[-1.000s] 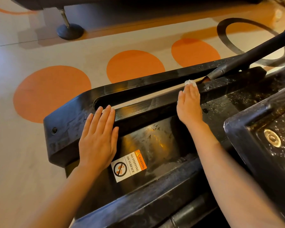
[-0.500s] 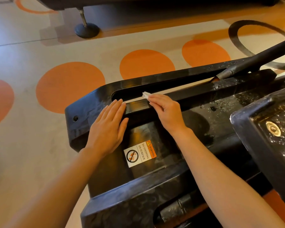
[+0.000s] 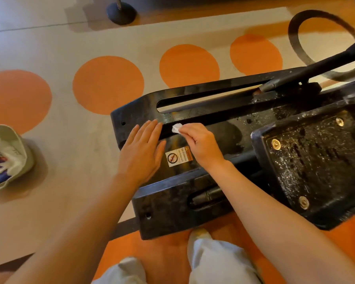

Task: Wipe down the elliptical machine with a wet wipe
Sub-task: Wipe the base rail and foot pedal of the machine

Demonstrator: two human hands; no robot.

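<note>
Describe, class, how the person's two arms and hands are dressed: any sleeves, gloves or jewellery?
Both forearms are bare, with no sleeves in view. The left hand and right hand wear no gloves; no rings, watch or bracelets show on fingers or wrists.

Warm, fairly bright indoor light fills the view and tints the floor (image 3: 55,201) orange-beige. Glare shows as small sparkles on the wet black pedal (image 3: 316,160) at 3 o'clock and as a yellowish sheen on the machine's base (image 3: 172,99) near the warning sticker (image 3: 178,157). A soft shadow lies under the wipe tub (image 3: 6,156) at 9 o'clock. Wide-angle distortion bends the edges; the top edge at 12 o'clock is smeared.
</note>
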